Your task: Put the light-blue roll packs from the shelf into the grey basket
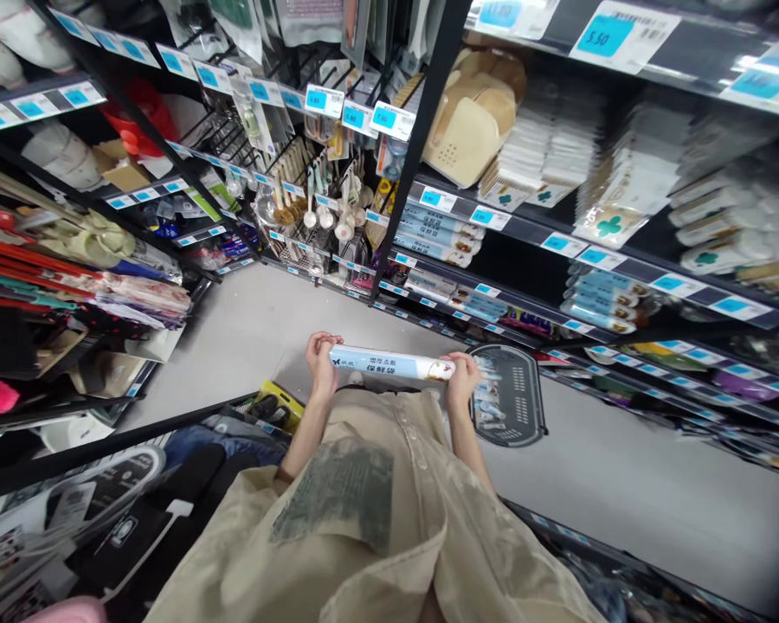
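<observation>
The person is holding a roll of plastic bags [393, 363] level at the waist: left hand [321, 363] curling fingers around its nine o'clock end, right hand [462, 381] gripping three o'clock end. A shopping basket [516, 398] is lying at three o'clock.

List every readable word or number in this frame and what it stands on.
"5.50": blue shelf price tag, top right.
"保鲜袋": roll held between left hand and right hand; its smaller print is blurred.
Other price tags: too small to read.
</observation>
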Available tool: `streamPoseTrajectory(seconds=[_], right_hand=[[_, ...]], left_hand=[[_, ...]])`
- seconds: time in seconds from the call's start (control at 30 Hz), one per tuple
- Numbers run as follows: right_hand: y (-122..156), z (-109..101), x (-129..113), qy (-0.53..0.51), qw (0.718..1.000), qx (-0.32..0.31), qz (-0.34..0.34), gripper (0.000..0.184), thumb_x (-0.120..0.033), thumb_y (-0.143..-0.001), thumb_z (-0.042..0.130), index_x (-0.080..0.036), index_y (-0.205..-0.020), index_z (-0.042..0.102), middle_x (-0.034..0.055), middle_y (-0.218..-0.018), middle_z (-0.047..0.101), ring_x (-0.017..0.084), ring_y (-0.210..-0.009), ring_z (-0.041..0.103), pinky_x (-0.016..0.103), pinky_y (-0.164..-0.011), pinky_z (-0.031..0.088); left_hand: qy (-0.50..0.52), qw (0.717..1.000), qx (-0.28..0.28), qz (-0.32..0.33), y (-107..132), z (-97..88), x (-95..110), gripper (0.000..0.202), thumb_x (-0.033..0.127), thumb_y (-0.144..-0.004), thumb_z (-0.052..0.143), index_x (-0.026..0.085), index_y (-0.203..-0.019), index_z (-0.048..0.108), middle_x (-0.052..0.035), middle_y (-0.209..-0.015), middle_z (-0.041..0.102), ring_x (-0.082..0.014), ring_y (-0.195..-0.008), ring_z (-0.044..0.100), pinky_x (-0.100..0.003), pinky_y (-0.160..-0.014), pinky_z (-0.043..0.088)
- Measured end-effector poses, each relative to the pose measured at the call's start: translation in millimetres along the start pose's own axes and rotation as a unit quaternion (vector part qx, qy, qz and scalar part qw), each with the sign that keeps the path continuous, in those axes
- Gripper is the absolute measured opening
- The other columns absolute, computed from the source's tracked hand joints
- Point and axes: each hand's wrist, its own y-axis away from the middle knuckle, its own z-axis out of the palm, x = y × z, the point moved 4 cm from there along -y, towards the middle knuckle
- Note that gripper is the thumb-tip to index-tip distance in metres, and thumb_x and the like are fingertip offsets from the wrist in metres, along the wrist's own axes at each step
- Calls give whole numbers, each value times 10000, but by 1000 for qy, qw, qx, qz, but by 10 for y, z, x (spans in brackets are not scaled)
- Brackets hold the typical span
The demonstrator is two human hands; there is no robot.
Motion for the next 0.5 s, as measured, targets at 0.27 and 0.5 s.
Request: streamPoseTrajectory(seconds=[0.27,0.5], right_hand=[[50,104,182,-85,989,-13,122,262,-344,-612,607,-218,-840,630,9,-714,768,172,-566,638,251,-540,472],[88,53,274,-168,961,25,219,291,-251,-576,572,-241,-864,534,-31,-762,764,193,-621,722,285,-580,554]], left_hand=[[-7,999,-17,34,-43,18,158,200,286,-732,680,212,-886,574,28,-751,636,-166,-701,728,-313,-738,599],[23,995,-51,87,96,50,249,174,282,-721,724,198,-816,605,31,-675,638,-184,-624,728,-308,-645,597]])
